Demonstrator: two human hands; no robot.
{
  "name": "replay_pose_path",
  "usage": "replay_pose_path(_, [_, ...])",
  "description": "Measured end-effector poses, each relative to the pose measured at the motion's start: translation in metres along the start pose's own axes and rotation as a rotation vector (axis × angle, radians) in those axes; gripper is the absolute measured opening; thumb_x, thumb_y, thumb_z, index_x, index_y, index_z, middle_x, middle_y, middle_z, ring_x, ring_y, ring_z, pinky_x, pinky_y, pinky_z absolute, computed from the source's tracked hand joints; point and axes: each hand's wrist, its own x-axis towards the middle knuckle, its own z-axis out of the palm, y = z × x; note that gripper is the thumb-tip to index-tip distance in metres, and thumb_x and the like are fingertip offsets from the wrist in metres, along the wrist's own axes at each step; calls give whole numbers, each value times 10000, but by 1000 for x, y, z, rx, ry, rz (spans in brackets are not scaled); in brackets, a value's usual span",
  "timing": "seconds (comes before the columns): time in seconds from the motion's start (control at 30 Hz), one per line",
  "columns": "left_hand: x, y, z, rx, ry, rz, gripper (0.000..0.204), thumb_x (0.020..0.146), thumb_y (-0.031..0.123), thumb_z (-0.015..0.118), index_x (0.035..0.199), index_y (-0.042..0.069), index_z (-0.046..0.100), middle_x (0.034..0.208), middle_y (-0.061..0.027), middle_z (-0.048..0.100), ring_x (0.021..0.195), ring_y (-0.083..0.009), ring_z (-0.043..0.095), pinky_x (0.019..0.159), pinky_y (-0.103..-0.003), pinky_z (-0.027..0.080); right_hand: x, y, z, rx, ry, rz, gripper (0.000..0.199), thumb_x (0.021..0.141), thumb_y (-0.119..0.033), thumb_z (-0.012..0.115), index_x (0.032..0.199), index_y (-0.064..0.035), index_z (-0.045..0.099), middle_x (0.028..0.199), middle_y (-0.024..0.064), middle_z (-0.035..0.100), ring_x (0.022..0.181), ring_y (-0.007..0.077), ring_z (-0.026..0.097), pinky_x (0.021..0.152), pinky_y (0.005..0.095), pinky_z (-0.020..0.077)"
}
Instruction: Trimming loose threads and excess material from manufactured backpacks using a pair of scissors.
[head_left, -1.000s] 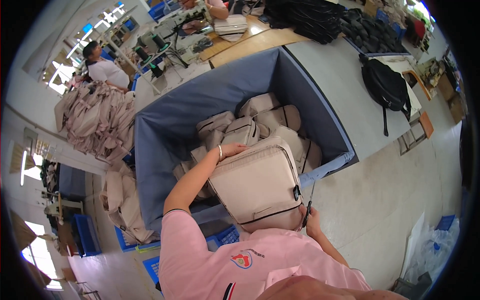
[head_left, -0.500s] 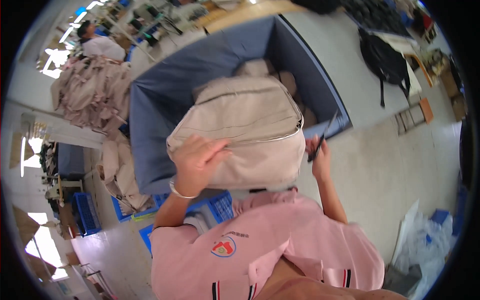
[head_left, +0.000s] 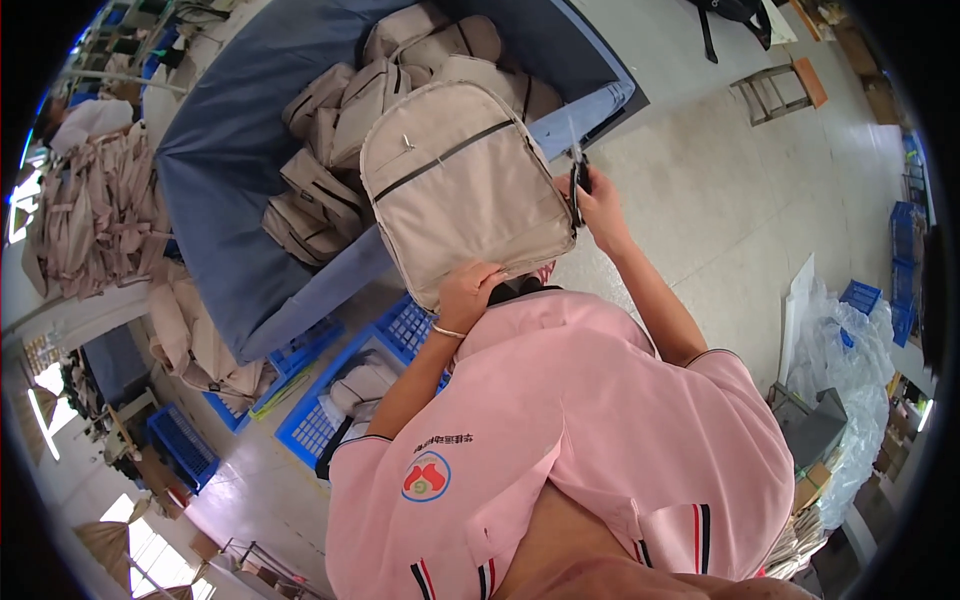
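A beige backpack (head_left: 455,200) is held up in front of me, its flat panel with a dark zip line across it facing me. Some loose thread ends show on the panel. My left hand (head_left: 470,297) grips the bag's lower edge, fingers curled over it. At the bag's right side, my right hand (head_left: 603,212) is closed around the black handles of a pair of scissors (head_left: 581,180), blades pointing away from me. Some of its fingers are hidden behind the bag's edge, so I cannot tell whether they also hold the fabric.
Just beyond, a large blue fabric-lined bin (head_left: 235,190) holds several beige bags (head_left: 375,100). Blue plastic crates (head_left: 310,425) stand on the floor at lower left. More beige pieces (head_left: 95,215) are heaped at far left. A stool (head_left: 775,90) and clear plastic sheeting (head_left: 845,370) are to the right.
The backpack has turned, so a flat zipped panel now faces me instead of its open-looking zip edge. My left hand has moved from across the bag to its lower edge; the scissors stay in my right.
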Motion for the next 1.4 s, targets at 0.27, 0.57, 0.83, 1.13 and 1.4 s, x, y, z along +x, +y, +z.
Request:
replay_pose_path(0.27, [0,-13,8,48,-55,45,167,828,256,695,884,102,725,786,-74,654,703,-269,629,612,-350,480,57,-36,33,-296,-14,-69,238,738,-117,799,827,-16,603,732,7,612,624,79,503,605,242,421])
replay_pose_path(0.57, [24,-24,-42,469,715,-41,326,756,279,800,937,37,679,908,-84,644,928,-241,582,792,-333,470,73,-11,29,277,-4,211,234,702,0,788,872,1,627,792,59,683,675,120,631,623,240,493])
replay_pose_path(0.83, [26,-79,-38,-432,648,-633,314,835,216,756,971,-43,642,838,-24,653,712,-81,541,686,-238,459,40,-20,9,-4,66,181,283,840,-263,739,893,-29,588,758,37,611,620,136,572,597,271,468])
replay_pose_path(1.13, [28,-77,-40,-556,625,-603,264,857,180,739,963,-39,637,879,-30,658,759,-74,555,713,-228,464,-42,-38,-21,-983,10,-73,698,780,-607,681,1056,26,580,1023,198,597,926,357,609,756,436,493])
replay_pose_path(1.4, [25,-86,-38,-583,597,-629,279,854,182,742,978,-41,629,900,-36,658,768,-77,553,722,-230,462,-21,-45,-6,-1072,-113,34,722,807,-632,632,1089,30,583,1045,229,625,964,376,633,787,453,506])
